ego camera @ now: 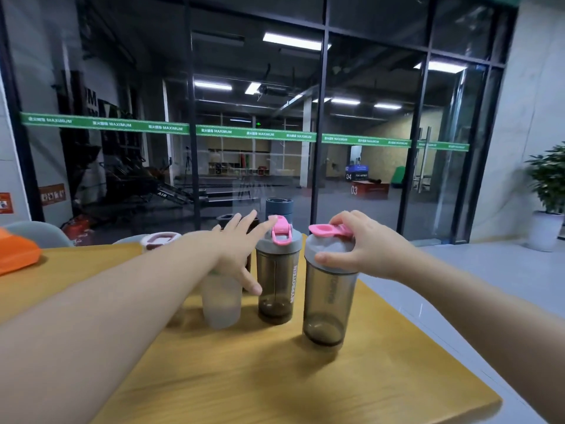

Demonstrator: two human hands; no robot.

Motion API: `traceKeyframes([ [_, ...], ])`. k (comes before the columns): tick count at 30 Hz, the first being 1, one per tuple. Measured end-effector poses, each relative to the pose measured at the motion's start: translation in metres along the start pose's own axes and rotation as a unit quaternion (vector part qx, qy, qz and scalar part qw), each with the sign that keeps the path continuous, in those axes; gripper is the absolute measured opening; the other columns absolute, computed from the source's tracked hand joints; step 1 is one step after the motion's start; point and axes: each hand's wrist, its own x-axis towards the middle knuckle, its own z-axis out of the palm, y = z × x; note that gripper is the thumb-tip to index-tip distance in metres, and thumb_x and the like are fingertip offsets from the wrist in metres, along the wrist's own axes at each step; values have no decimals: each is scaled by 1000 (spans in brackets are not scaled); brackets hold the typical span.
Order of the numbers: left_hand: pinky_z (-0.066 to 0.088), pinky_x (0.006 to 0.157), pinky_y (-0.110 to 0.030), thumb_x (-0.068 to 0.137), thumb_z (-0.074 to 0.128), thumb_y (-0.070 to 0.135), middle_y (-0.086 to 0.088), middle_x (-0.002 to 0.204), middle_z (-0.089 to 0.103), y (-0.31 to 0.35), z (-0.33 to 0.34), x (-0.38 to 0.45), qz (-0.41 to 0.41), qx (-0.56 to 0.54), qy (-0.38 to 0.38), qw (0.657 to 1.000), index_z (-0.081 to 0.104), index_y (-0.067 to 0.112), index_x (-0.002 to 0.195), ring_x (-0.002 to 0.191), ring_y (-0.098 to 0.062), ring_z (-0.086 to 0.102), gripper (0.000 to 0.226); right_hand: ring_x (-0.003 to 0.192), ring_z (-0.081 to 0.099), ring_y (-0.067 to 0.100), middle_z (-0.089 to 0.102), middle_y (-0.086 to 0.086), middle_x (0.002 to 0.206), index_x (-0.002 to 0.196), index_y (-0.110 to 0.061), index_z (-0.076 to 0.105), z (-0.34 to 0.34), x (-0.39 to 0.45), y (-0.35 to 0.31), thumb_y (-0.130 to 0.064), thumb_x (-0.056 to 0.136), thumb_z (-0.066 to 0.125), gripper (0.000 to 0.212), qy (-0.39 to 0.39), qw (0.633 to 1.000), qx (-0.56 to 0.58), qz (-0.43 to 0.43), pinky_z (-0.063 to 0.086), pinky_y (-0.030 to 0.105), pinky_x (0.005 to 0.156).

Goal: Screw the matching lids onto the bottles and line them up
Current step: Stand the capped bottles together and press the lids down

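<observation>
Two smoky grey shaker bottles stand on the wooden table (275, 377). My right hand (360, 243) grips the grey lid with the pink flip cap on the near right bottle (327, 304). The middle bottle (276, 286) wears the same kind of lid with a pink cap. My left hand (241, 249) reaches forward with straight, spread fingers over a frosted clear bottle (220, 301), thumb close to the middle bottle. A dark brown bottle (248, 261) stands mostly hidden behind that hand, and a blue-grey bottle (278, 206) stands further back. A white and maroon lid (160, 240) lies at the far left.
An orange object (16, 255) lies at the table's left edge. A grey chair back (39, 232) shows beyond it. The table's right edge runs diagonally beside a pale floor. A glass wall stands behind, with a potted plant (547, 191) at the far right.
</observation>
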Motion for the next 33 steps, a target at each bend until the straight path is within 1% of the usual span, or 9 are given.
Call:
traceKeyframes([
  [3,5,113,-60,64,80,50,-3,156,-25,-1,-18,15,-6,37,-54,998,-25,45,141,143,-32,-21,130,94,53,12,46,-11,111,116,-32,44,0,7,0,-72,69,59,63,-32,999,-21,-7,43,27,73],
  [8,7,114,-60,77,73,38,0,157,-23,2,-43,41,52,77,-68,993,-10,54,141,144,-31,-19,107,91,51,9,44,-13,106,106,-37,38,4,22,1,-73,68,59,56,-69,997,-32,-8,40,22,69],
  [13,13,114,-49,79,72,32,-1,160,-9,4,-58,62,107,71,-69,989,13,50,145,146,-30,-3,90,89,48,4,41,-16,106,110,-38,37,8,31,0,-75,67,58,61,-102,994,-26,-3,39,21,69],
  [16,18,115,-49,79,71,36,-1,159,10,0,-64,77,137,79,-73,985,29,46,142,144,-28,10,76,86,48,1,41,-17,105,106,-40,35,10,35,1,-76,66,58,59,-112,993,-22,-1,38,18,66],
  [19,27,111,-48,75,73,41,2,149,36,-4,-64,90,169,50,-71,982,44,41,136,138,-24,29,67,89,51,5,41,-17,105,109,-39,37,13,37,0,-80,63,55,64,-118,992,-36,-3,45,25,75],
  [23,38,102,-45,66,76,51,10,129,52,-7,-60,99,180,3,-62,982,55,39,126,121,-20,45,64,92,50,7,41,-18,105,111,-39,35,13,36,-1,-79,64,55,64,-122,991,-46,-6,45,28,79],
  [26,42,97,-39,68,74,53,12,121,57,-4,-58,101,166,-34,-40,985,60,37,120,111,-16,51,56,93,50,8,40,-17,108,114,-39,35,12,37,-2,-79,64,55,67,-124,991,-45,-4,45,28,80],
  [29,45,85,-32,70,67,61,7,105,57,5,-54,102,147,-19,-2,989,61,26,115,98,-17,54,57,90,48,4,39,-18,109,118,-38,34,14,36,-1,-80,64,54,71,-121,992,-41,-4,42,21,71],
  [33,35,61,-31,74,60,65,-6,83,53,17,-42,107,118,-44,24,992,63,3,97,72,-21,44,66,86,47,3,39,-17,109,121,-38,33,15,34,-1,-81,65,52,73,-118,992,-50,-4,37,18,65],
])
